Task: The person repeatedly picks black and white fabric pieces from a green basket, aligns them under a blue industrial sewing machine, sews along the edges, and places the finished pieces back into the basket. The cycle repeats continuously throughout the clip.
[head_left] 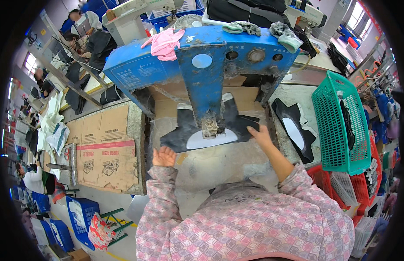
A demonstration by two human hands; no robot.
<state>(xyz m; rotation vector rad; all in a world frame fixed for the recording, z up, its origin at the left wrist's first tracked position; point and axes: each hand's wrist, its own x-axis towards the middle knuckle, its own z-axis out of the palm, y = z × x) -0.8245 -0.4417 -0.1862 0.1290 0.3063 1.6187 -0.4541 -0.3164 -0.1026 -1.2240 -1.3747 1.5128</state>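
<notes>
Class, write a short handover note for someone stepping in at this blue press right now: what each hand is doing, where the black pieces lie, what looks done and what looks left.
Left hand: open, palm up, holding nothing, resting at the near edge of the press table.
Right hand: fingers flat on the right edge of the black piece, not gripping it.
That piece, with its white oval patch, lies under the head of the blue press.
Another black piece with a white patch lies to the right, beside the green basket.
Done: piece placed under the head. Left: whether it has been pressed cannot be told.
</notes>
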